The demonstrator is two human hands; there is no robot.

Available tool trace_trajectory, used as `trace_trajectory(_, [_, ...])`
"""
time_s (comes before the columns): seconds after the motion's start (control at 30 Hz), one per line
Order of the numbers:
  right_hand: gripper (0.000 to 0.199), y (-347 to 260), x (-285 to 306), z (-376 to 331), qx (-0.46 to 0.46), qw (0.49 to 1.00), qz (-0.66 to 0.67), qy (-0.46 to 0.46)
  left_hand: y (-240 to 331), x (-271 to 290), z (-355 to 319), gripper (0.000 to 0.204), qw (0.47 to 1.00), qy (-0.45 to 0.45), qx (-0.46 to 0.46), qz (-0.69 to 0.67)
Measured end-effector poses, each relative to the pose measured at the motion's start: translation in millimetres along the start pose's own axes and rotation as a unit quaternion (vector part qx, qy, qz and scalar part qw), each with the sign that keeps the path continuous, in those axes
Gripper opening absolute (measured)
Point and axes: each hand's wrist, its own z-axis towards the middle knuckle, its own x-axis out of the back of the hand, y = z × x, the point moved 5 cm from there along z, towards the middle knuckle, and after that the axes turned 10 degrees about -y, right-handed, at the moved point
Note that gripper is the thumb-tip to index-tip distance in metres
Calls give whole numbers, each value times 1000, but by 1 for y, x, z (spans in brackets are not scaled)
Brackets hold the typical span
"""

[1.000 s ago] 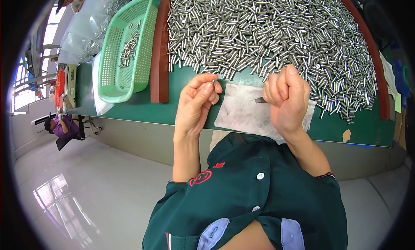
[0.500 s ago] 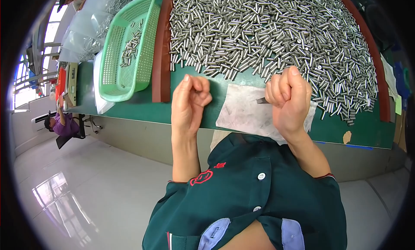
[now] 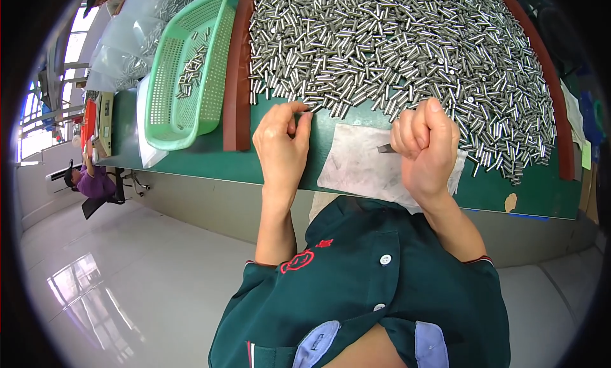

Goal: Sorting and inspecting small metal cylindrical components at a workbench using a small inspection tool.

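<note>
My left hand (image 3: 282, 142) is at the front edge of a wide heap of short silver metal pins (image 3: 394, 56). Its thumb and index fingertips nearly meet around the end of one pin, the other fingers curled in. My right hand (image 3: 428, 145) is closed in a fist over a stained white cloth (image 3: 356, 161). From that fist a short, dark, flat-ended piece (image 3: 386, 148) sticks out to the left; the rest of it is hidden in the palm, so its kind does not show.
A reddish-brown bar (image 3: 238, 82) borders the heap at left, another (image 3: 541, 62) at right. Beyond the left bar is a green perforated basket (image 3: 175, 132) holding some pins. Plastic bags (image 3: 124, 47) of pins lie farther left. A person in purple (image 3: 95, 182) sits near a scale (image 3: 105, 123).
My left hand has turned palm-down and reached forward to the pins at the heap's edge. My right hand has stayed in place with the dark piece.
</note>
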Motion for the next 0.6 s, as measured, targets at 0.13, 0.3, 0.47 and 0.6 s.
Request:
trace_trajectory(0.13, [39, 1, 1, -1, -3, 1000, 0, 0, 1, -2, 1, 12, 998, -46, -27, 34])
trace_trajectory(0.3, [40, -1, 1, 0, -2, 1000, 18, 11, 1, -1, 2, 12, 992, -121, 26, 18])
trace_trajectory(0.47, [41, 0, 3, -1, -17, 1000, 24, 11, 15, 6, -8, 8, 994, -104, 22, -11])
trace_trajectory(0.6, [41, -1, 5, -2, -1, 999, 36, 11, 49, -20, -28, 7, 975, -192, -63, -96])
